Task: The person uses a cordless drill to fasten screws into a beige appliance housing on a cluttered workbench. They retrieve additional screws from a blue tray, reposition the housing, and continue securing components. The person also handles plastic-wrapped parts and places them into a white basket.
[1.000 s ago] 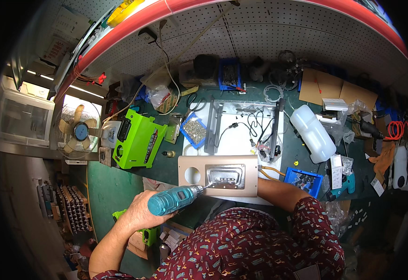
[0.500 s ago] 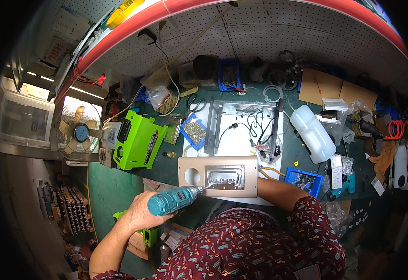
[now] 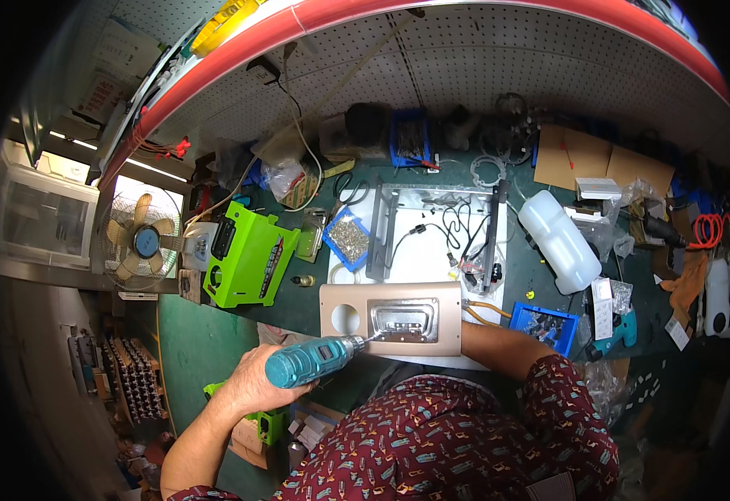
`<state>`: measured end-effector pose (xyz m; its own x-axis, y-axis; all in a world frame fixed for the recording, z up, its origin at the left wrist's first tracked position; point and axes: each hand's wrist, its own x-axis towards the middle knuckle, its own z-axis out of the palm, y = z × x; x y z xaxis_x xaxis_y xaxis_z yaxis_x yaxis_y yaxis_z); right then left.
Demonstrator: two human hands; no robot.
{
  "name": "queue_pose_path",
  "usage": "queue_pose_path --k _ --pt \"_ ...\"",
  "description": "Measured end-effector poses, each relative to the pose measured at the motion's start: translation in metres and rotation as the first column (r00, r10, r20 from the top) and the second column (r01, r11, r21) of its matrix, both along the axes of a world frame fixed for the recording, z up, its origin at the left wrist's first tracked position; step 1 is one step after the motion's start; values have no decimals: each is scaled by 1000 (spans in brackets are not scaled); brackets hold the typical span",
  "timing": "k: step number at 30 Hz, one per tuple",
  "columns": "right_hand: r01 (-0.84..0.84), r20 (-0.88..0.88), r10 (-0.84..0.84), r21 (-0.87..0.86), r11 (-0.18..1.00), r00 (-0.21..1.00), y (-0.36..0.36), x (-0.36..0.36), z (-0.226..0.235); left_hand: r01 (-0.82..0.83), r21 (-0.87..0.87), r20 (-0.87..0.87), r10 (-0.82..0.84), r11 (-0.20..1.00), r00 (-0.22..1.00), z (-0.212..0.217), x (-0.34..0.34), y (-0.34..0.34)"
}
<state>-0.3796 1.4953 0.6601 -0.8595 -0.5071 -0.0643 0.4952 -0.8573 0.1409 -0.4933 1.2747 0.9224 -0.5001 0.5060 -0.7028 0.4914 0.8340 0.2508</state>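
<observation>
My left hand (image 3: 252, 380) is wrapped around a teal cordless drill (image 3: 305, 364) and points it to the right. Its bit meets the lower left edge of a shiny recessed metal plate (image 3: 404, 337), which is set into a beige metal panel (image 3: 449, 321). A round hole (image 3: 346, 319) is cut in the panel left of the plate. The panel stands close in front of my body with its face tilted up. My right forearm (image 3: 503, 346) reaches behind the panel's right end; the right hand and its fingers are hidden there.
Behind the panel, a dark metal frame (image 3: 379, 234) with black cables lies on a white sheet. A blue tray of screws (image 3: 347, 239) and a bright green housing (image 3: 250, 255) sit left; a translucent plastic tank (image 3: 560, 242), a blue parts bin (image 3: 544, 328) and another teal drill (image 3: 617, 336) are right.
</observation>
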Motion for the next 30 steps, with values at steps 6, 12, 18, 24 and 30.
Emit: queue_pose_path --k 6,12,18,24,30 --pt "7 29 -7 -5 1000 1000 -5 -3 -1 16 20 3 -16 1000 1000 -2 -1 -2" --pt "-5 18 5 14 1000 1000 -6 -6 -11 17 0 0 -17 1000 1000 -1 -1 -1" --pt "-12 24 12 18 1000 1000 -12 -5 -19 14 3 -14 -14 1000 1000 -3 0 -2" --pt "-17 34 16 34 999 999 -12 -4 -29 7 15 -12 -7 1000 1000 -3 0 -3" --pt "-21 40 19 50 999 999 -12 -3 -36 30 7 -7 -30 1000 1000 -1 2 -1"
